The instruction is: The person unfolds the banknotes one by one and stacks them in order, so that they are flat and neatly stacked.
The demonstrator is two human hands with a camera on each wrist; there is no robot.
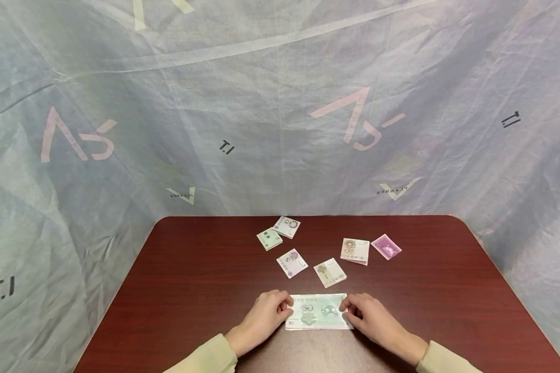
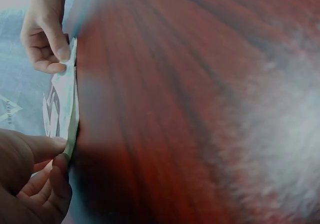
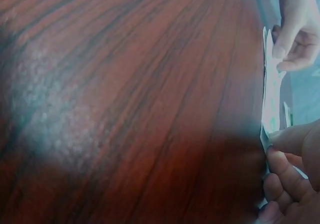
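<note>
- The printed cloth [image 1: 261, 109] is the biggest thing on my head feed, hanging behind the bench and along both its sides.
- Next comes the dark red bench [image 1: 182, 290], its wood grain running across both wrist views.
- At its near part I have the left hand [image 1: 265, 315], narrow, thumb and fingers pinching one short end of a green note.
- Opposite it, the right hand [image 1: 373, 317] is just as narrow, with thumb and forefinger pinching the other short end.
- Between them lies that green note [image 1: 321, 312], marked 50. I judge this the relation that counts: its long axis runs side to side, straight from one hand to the other, so neither is nearer. From the left hand it extends rightward; from the right, leftward. The wrist views show layered edges, but I cannot tell how many sheets there are.
- Beyond its far edge I see smaller folded notes, well apart from both hands: a brown note [image 1: 354, 249], an olive note [image 1: 330, 272] and a pink-printed note [image 1: 292, 263].
- Farther off on the left, a grey-white note [image 1: 287, 226] touches or overlaps a pale green note [image 1: 269, 239].
- A purple note [image 1: 387, 247] sits just beside the brown one, on its right.
</note>
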